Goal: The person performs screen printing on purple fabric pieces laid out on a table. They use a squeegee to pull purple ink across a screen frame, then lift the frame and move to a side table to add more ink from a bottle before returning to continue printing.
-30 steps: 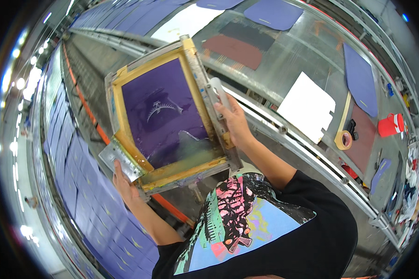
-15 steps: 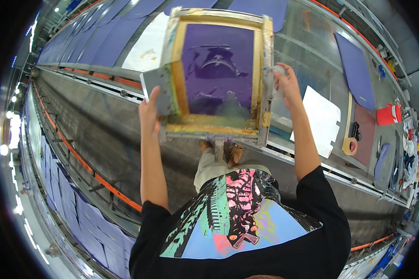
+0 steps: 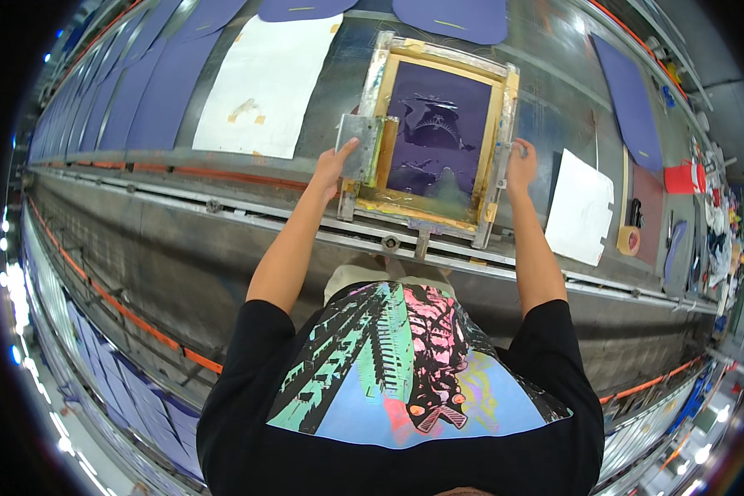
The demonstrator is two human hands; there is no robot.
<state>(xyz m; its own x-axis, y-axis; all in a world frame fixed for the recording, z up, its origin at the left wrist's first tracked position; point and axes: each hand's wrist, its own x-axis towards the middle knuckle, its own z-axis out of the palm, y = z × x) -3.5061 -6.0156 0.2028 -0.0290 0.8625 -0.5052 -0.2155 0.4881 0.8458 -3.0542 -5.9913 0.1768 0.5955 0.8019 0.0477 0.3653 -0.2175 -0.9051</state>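
Note:
A screen printing frame point(image 3: 382, 62), with yellowed borders and wet purple ink point(image 3: 434, 107) over its mesh, sits at the near rail of the long table. My left hand point(image 3: 333, 165) grips the metal plate point(image 3: 355, 145) on its left side, thumb on top. My right hand point(image 3: 521, 169) has its fingers wrapped round the bracket point(image 3: 502, 165) on the frame's right side. A white sheet with tape patches point(image 3: 264, 74) lies left of the frame, and a notched white sheet point(image 3: 579, 207) lies to its right.
Blue-purple panels point(image 3: 145, 91) line the table, with a tape roll point(image 3: 628, 240), a red bucket point(image 3: 684, 178) and clutter at the right. A metal rail point(image 3: 240, 210) runs along the near edge. Behind me is another rack of panels with an orange rail point(image 3: 140, 318).
The frame, held in both hands, has swung from a slant to nearly square with the table and has come down toward its surface. My view has turned along with it.

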